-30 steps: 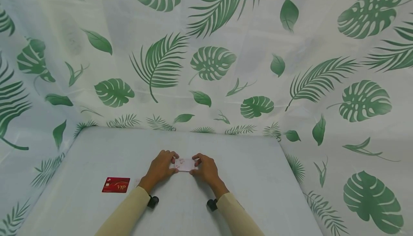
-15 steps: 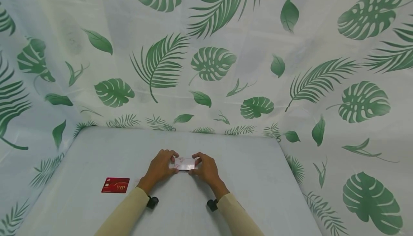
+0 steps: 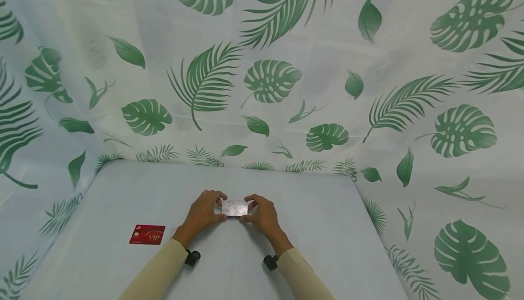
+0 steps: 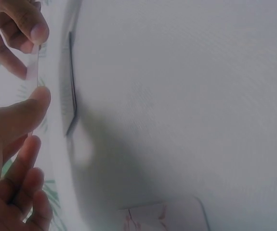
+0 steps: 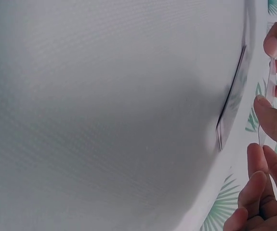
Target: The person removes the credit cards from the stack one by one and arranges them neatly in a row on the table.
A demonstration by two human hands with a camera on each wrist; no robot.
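Note:
Between both hands is a thin pale card (image 3: 234,207) with pink flower marks and a glossy sheen. My left hand (image 3: 204,211) pinches its left end, thumb in front and fingers behind. At the other end, my right hand (image 3: 262,211) pinches it the same way. Both wrist views show this card (image 4: 34,72) raised, nearly edge-on. Beneath it lies a flat, dark-edged thing (image 5: 230,108) on the table, mostly hidden from the head view. A second pale card with pink lines (image 4: 164,216) lies on the table close to my left wrist.
A red VIP card (image 3: 147,235) lies on the white table (image 3: 319,231), left of my left forearm. White cloth with green leaf prints (image 3: 221,122) rises behind the table and along its sides. Small black cameras (image 3: 193,258) sit on both wrists.
The pale card has tilted in my hands and now shines with reflected light, and a dark strip shows under its front edge. Both hands keep nearly the same place and grip.

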